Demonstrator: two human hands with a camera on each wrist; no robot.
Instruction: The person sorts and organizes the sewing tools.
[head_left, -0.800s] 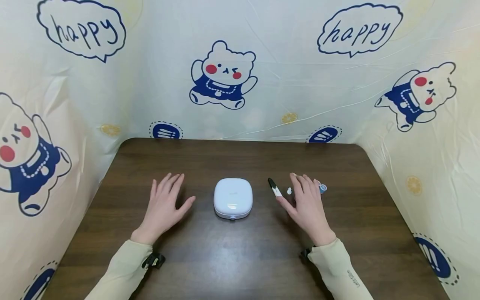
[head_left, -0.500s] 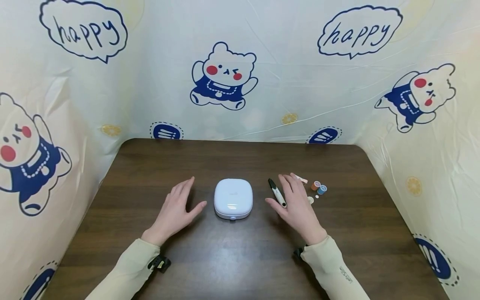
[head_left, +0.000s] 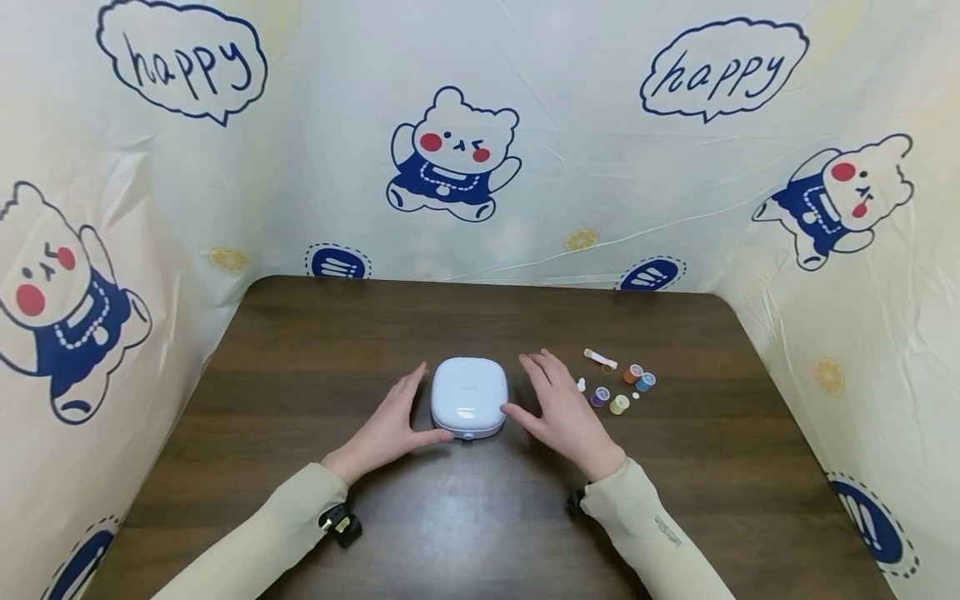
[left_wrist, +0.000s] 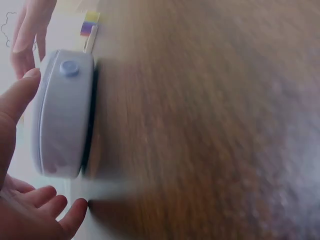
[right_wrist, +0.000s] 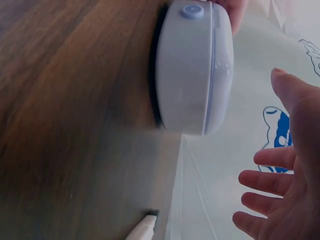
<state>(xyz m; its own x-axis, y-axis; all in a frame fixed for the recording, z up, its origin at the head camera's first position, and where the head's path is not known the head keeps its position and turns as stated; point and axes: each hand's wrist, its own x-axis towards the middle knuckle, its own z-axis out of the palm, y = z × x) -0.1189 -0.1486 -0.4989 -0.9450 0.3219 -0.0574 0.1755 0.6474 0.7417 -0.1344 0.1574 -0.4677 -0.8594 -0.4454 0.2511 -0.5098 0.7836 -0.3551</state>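
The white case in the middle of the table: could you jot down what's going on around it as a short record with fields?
case: white rounded box, lid closed, small button on its front edge, flat on the table
left hand: open, at the case's left side, thumb by the front corner
right hand: open, just right of the case; contact unclear
small items: thread spools, orange, blue, purple and yellow, to the right
surface: dark wooden table
backdrop: cream sheet with cartoon bears and "happy" bubbles
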